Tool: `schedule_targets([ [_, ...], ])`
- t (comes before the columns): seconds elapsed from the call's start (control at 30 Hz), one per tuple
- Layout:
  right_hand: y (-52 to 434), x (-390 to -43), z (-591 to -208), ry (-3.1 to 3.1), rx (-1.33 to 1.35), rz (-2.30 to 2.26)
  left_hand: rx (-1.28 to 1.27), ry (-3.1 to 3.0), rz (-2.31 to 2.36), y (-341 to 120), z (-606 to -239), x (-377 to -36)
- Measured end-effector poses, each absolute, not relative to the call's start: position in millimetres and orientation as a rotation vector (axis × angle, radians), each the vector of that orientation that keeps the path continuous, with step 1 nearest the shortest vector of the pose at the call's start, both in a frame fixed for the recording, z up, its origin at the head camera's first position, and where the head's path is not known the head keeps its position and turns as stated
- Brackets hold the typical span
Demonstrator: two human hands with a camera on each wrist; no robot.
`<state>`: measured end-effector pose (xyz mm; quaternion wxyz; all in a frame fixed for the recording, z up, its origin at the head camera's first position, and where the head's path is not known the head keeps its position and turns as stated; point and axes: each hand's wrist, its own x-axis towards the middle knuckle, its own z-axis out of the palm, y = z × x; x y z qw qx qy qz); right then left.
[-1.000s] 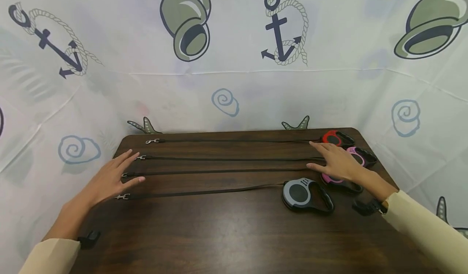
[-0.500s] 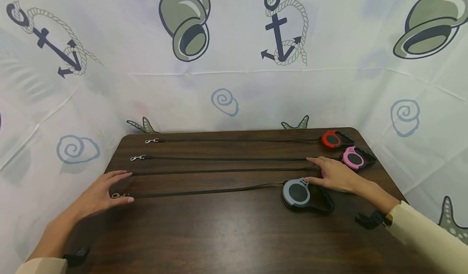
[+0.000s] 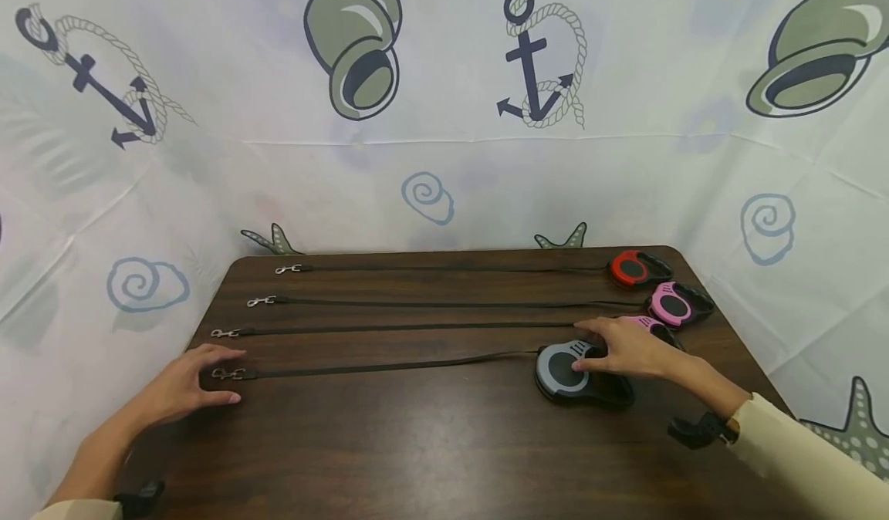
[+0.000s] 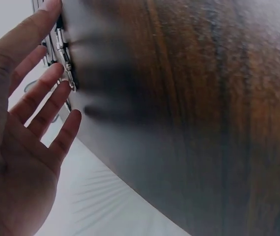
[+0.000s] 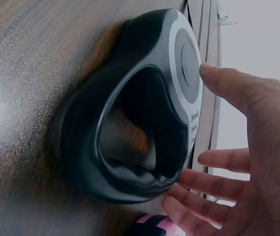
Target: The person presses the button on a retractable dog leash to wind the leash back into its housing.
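A grey and black retractable dog leash [image 3: 558,372] lies on the table, its dark cord [image 3: 361,367] stretched left to a metal snap clip [image 3: 229,374]. My right hand [image 3: 628,348] hovers over this leash with fingers spread. In the right wrist view the thumb of my right hand [image 5: 265,128] is right at the round face, and the other fingers are beside the black looped handle [image 5: 81,132]. My left hand [image 3: 174,389] is around the clip's left end, thumb and fingers apart. The left wrist view shows relaxed fingers of my left hand [image 4: 24,162] beside the metal clips [image 4: 64,54].
Behind lie two pink retractable leashes, one [image 3: 646,322] partly covered by my right hand, the other [image 3: 670,304] farther back. A red one [image 3: 630,268] is at the far right corner. Their cords run left across the brown table [image 3: 417,443]. A patterned cloth [image 3: 451,80] hangs behind.
Both hands have come down and toward the near side. The left went from the farther clips to the nearest clip; the right from the pink leashes to the grey one. The leashes stay put.
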<state>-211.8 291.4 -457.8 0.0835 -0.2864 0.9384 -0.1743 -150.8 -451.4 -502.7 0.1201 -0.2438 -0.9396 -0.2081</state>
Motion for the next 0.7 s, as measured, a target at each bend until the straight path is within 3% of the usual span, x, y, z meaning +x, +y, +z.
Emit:
schedule_targets([
  [0.7,286.4,-216.8,-463.1,2.63,-0.803,-0.587,-0.61,-2.758,-0.603,-447.1,-507.7,-156.2],
])
